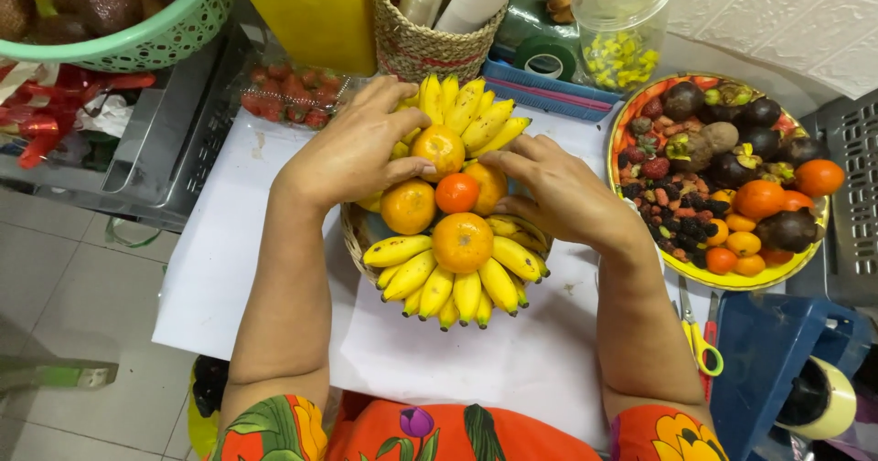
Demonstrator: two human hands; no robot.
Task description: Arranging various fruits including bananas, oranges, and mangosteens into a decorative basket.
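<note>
Head view: a woven basket (352, 232) at frame centre holds small yellow bananas (457, 287) fanned at 6 and 12 o'clock, with oranges (462, 241) clustered between. Left hand (352, 150) rests with spread fingers on the fruit at 10 o'clock; right hand (558, 191), fingers loosely extended, touches an orange at 3 o'clock.

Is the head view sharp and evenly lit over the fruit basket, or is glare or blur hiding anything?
Head view: sharp and evenly lit over the fruit basket; soft shadows only beside the left hand and right hand; mild sheen on the oranges; frame edges bend slightly.
</note>
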